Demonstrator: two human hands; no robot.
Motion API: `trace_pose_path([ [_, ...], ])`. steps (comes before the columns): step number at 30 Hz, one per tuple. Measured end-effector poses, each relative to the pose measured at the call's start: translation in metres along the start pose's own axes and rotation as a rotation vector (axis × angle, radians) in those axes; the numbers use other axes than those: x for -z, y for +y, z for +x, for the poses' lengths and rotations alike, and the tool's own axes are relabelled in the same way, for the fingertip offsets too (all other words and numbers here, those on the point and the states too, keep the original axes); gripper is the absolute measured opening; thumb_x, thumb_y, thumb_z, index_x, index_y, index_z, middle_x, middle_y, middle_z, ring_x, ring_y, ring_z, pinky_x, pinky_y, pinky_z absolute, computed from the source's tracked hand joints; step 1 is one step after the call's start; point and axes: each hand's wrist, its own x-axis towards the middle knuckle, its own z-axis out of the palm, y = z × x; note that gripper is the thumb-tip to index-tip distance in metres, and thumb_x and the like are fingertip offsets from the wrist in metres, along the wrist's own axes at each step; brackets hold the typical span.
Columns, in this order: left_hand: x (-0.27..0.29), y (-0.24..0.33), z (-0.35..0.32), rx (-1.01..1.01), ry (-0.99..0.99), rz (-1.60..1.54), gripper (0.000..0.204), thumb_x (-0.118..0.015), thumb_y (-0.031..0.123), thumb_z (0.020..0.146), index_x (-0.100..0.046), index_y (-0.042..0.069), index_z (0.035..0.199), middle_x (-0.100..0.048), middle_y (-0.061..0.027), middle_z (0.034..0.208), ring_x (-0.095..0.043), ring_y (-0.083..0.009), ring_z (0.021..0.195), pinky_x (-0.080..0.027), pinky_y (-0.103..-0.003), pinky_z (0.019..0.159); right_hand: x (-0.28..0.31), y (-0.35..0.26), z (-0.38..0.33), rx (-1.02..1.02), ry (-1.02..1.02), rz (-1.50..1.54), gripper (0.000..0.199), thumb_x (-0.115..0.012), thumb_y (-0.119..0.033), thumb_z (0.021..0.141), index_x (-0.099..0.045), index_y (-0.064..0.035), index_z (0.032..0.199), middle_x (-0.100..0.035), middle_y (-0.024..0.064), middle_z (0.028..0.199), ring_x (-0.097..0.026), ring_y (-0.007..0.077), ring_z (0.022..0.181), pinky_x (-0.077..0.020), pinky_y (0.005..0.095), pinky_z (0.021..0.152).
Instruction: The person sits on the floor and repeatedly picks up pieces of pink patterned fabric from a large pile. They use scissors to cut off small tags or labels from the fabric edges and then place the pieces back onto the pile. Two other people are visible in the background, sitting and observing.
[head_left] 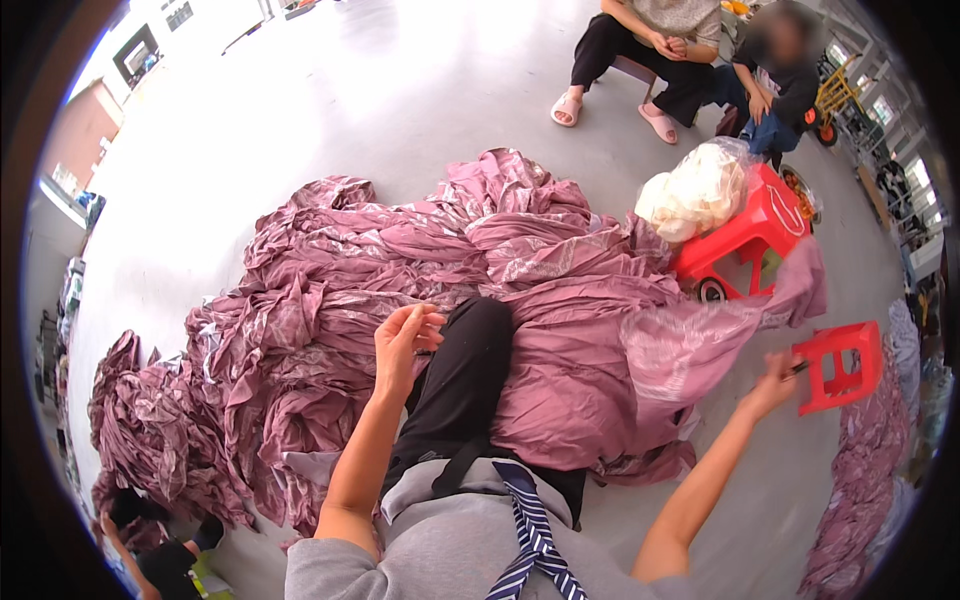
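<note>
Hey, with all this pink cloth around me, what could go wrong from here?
The lifted pink cloth might catch on the larger red stool near it. Your right hand, close to the smaller red stool, could knock it. The heaped folds around your leg might hamper you if you stand.

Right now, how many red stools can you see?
2: one red stool next to the pale bag, the other just right of the right hand. Others may be hidden.
</note>
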Motion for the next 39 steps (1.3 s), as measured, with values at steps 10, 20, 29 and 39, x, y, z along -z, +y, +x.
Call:
trace_pose_path([
  [10,-0.004,-0.048,-0.041,0.144,-0.164,0.189,0.023,-0.053,0.022,0.095,-0.064,0.002,0.100,-0.067,-0.0044,0.086,-0.058,-0.0058,0.066,-0.046,-0.019,0.059,-0.044,-0.009,-0.261,0.670,-1.417,-0.612,0.051,-0.077,-0.024,0.067,-0.055,-0.0064,0.109,-0.052,0.0134,0.113,-0.057,0.0321,0.097,-0.0505,0.0402,0.075],
  [20,-0.003,-0.027,-0.051,-0.078,-0.055,0.274,0.019,-0.059,0.017,0.093,-0.065,-0.001,0.095,-0.065,-0.0015,0.078,-0.057,-0.0039,0.064,-0.044,-0.018,0.053,-0.145,0.024,-0.173,0.899,-1.175,-0.549,0.015,-0.059,-0.001,0.076,-0.051,-0.0033,0.088,-0.052,0.0142,0.090,-0.058,0.0367,0.081,-0.0458,0.0460,0.066],
  [29,0.133,0.031,-0.075,-0.354,0.543,0.257,0.014,-0.060,0.013,0.091,-0.067,0.001,0.095,-0.066,-0.0034,0.077,-0.055,-0.0033,0.063,-0.044,-0.018,0.057,-0.238,0.048,-0.139,0.969,-1.146,-0.833,0.005,-0.051,-0.006,0.085,-0.050,-0.0040,0.090,-0.062,0.0196,0.083,-0.061,0.0396,0.079,-0.0463,0.0496,0.066],
  [39,0.136,-0.093,-0.016,0.150,0.312,1.183,0.105,-0.087,0.033,0.054,-0.032,0.019,0.142,-0.028,-0.0213,0.144,-0.027,-0.0358,0.135,-0.029,-0.059,0.102,-0.176,0.056,-0.112,0.739,-1.016,-0.997,0.010,-0.054,-0.009,0.083,-0.051,-0.0057,0.091,-0.062,0.0221,0.084,-0.059,0.0436,0.082,-0.0442,0.0512,0.070],
])
